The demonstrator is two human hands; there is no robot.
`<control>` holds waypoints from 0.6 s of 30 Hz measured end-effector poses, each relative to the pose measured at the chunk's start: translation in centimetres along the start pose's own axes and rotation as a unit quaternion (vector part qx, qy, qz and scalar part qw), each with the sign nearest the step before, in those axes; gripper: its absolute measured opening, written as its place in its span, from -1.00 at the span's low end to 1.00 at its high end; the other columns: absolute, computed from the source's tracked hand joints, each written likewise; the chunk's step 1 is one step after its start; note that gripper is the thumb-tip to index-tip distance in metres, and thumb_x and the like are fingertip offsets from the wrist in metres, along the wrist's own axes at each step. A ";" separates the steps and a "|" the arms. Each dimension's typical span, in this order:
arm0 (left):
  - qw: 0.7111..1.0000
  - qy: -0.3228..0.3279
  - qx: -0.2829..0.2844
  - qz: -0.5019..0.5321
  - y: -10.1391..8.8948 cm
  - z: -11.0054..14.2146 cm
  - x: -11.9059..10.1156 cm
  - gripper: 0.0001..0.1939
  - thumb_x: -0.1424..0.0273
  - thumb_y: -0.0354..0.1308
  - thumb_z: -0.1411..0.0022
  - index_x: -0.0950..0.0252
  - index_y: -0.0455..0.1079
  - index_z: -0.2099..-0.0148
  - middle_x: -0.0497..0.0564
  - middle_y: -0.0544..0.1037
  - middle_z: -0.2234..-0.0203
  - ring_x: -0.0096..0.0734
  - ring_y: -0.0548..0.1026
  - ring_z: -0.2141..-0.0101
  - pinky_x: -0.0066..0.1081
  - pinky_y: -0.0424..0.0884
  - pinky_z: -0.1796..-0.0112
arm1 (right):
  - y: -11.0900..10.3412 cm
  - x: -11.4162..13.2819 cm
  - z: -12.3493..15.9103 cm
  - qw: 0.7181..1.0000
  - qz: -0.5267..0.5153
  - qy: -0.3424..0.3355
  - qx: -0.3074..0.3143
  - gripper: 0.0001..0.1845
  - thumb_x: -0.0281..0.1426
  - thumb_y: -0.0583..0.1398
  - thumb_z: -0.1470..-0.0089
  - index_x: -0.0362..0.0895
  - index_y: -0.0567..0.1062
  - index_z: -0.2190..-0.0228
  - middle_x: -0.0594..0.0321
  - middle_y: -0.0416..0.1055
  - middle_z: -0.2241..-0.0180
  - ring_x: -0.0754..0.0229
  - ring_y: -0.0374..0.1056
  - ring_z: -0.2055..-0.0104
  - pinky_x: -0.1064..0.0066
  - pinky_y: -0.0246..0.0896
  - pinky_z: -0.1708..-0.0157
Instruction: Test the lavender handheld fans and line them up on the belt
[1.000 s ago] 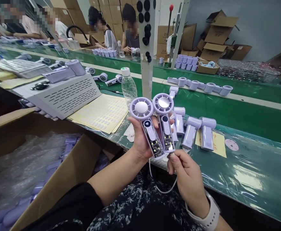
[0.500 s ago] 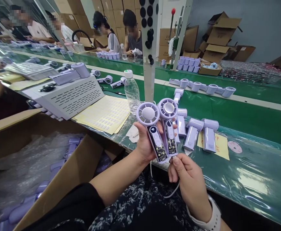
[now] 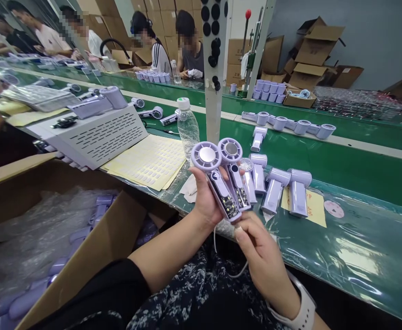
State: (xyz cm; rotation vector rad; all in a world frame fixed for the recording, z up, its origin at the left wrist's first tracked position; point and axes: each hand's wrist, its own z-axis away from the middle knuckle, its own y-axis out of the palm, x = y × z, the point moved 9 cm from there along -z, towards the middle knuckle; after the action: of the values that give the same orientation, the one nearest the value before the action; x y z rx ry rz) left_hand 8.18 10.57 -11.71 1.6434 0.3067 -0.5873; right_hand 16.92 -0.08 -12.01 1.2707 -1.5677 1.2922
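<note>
My left hand (image 3: pixel 205 198) is closed around two lilac handheld fans side by side. The left fan (image 3: pixel 224 195) and the right fan (image 3: pixel 238 185) both have round heads, and their open handle fronts expose circuit boards. A small light mark shows on the left fan's dark round display. Just under the left fan's base, my right hand (image 3: pixel 261 256) is pinched on a white cable (image 3: pixel 237 276), which loops down below it. My fingers hide the plug, so I cannot tell whether it sits in the fan.
More lilac fans (image 3: pixel 299 192) stand beyond my hands, and others (image 3: pixel 302 127) line the pale strip. A water bottle (image 3: pixel 187 126), sticker sheets (image 3: pixel 149 162) and a vented metal box (image 3: pixel 109 135) are to the left. Below is a carton (image 3: pixel 94 256) with fans; people sit across.
My right hand has moved left from the right fan's base to the left fan's base. The fans have shifted slightly left and up, and the left fan's lit digits have given way to a small mark.
</note>
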 end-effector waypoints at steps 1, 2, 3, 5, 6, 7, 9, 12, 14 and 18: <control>1.000 -0.012 0.008 -0.006 0.1 0.0 0.2 -0.25 -0.41 0.20 0.13 0.26 0.37 0.52 0.11 0.66 0.21 0.04 0.61 0.07 -0.12 0.59 0.13 | 0.4 -0.3 -0.1 1.000 -0.012 0.023 0.009 -0.64 -0.25 0.11 -0.37 -0.08 0.42 0.48 0.23 0.47 0.38 0.17 0.41 0.31 0.40 0.25 0.32; 0.999 -0.024 0.018 -0.012 0.3 0.0 0.3 -0.24 -0.41 0.21 0.15 0.27 0.37 0.53 0.12 0.66 0.22 0.05 0.61 0.07 -0.13 0.59 0.14 | 0.7 -0.6 -0.1 0.999 -0.029 0.043 0.018 -0.61 -0.23 0.11 -0.37 -0.08 0.43 0.49 0.29 0.42 0.50 0.21 0.35 0.44 0.42 0.21 0.40; 0.999 -0.034 0.029 -0.018 0.4 0.1 0.5 -0.23 -0.42 0.22 0.17 0.27 0.37 0.53 0.13 0.66 0.24 0.07 0.61 0.06 -0.13 0.59 0.15 | 1.1 -0.8 -0.1 0.997 -0.047 0.059 0.025 -0.59 -0.20 0.12 -0.36 -0.08 0.42 0.51 0.34 0.37 0.60 0.23 0.29 0.52 0.42 0.17 0.46; 0.997 -0.044 0.046 -0.032 0.5 0.1 0.6 -0.23 -0.42 0.23 0.20 0.27 0.37 0.54 0.14 0.65 0.26 0.09 0.61 0.06 -0.13 0.59 0.18 | 1.5 -1.2 -0.1 0.992 -0.085 0.082 0.032 -0.57 -0.12 0.14 -0.34 -0.09 0.43 0.51 0.38 0.31 0.70 0.26 0.22 0.61 0.43 0.14 0.51; 0.997 -0.046 0.052 -0.038 0.4 0.0 0.6 -0.23 -0.43 0.23 0.21 0.27 0.38 0.55 0.14 0.65 0.27 0.10 0.61 0.07 -0.14 0.60 0.18 | 1.6 -1.4 -0.1 0.990 -0.103 0.093 0.030 -0.56 -0.09 0.15 -0.33 -0.10 0.45 0.48 0.39 0.30 0.72 0.26 0.21 0.63 0.43 0.14 0.52; 0.996 -0.048 0.055 -0.042 0.3 0.0 0.7 -0.22 -0.43 0.23 0.22 0.27 0.38 0.54 0.15 0.66 0.28 0.09 0.61 0.07 -0.14 0.60 0.19 | 1.6 -1.6 0.1 0.987 -0.119 0.104 0.024 -0.55 -0.05 0.16 -0.32 -0.11 0.47 0.46 0.39 0.30 0.73 0.27 0.21 0.64 0.43 0.15 0.53; 0.996 -0.049 0.058 -0.050 0.1 -0.1 0.8 -0.22 -0.42 0.24 0.23 0.27 0.40 0.54 0.15 0.66 0.27 0.07 0.61 0.08 -0.16 0.60 0.20 | 1.7 -2.1 0.3 0.981 -0.146 0.127 0.003 -0.51 0.01 0.18 -0.29 -0.12 0.47 0.46 0.40 0.29 0.74 0.29 0.21 0.67 0.45 0.15 0.56; 0.996 -0.042 0.050 -0.052 -0.2 0.1 1.2 -0.21 -0.43 0.25 0.28 0.28 0.39 0.55 0.15 0.66 0.28 0.04 0.62 0.12 -0.17 0.60 0.22 | 2.0 -2.9 0.8 0.970 -0.185 0.154 -0.036 -0.48 0.06 0.22 -0.24 -0.12 0.45 0.47 0.43 0.24 0.75 0.32 0.19 0.70 0.49 0.11 0.63; 0.997 -0.045 0.044 -0.043 -0.2 0.2 1.8 -0.20 -0.44 0.24 0.30 0.28 0.38 0.55 0.15 0.66 0.30 0.03 0.63 0.14 -0.16 0.59 0.22 | 2.0 -3.2 1.1 0.963 -0.203 0.164 -0.060 -0.48 0.07 0.24 -0.22 -0.12 0.44 0.48 0.46 0.20 0.76 0.33 0.17 0.72 0.51 0.08 0.66; 0.998 -0.039 0.034 -0.047 -0.3 0.5 2.2 -0.19 -0.44 0.23 0.27 0.29 0.36 0.54 0.15 0.64 0.32 0.03 0.63 0.16 -0.14 0.58 0.21 | 1.1 -3.3 1.1 0.964 -0.193 0.161 -0.087 -0.47 0.08 0.24 -0.21 -0.11 0.41 0.50 0.46 0.19 0.76 0.33 0.16 0.72 0.50 0.06 0.67</control>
State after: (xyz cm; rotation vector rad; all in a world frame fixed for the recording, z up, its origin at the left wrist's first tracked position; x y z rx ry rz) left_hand 9.75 9.84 -13.16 1.6734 0.3111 -0.7381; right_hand 16.69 -0.32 -15.67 1.1201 -1.1122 1.0253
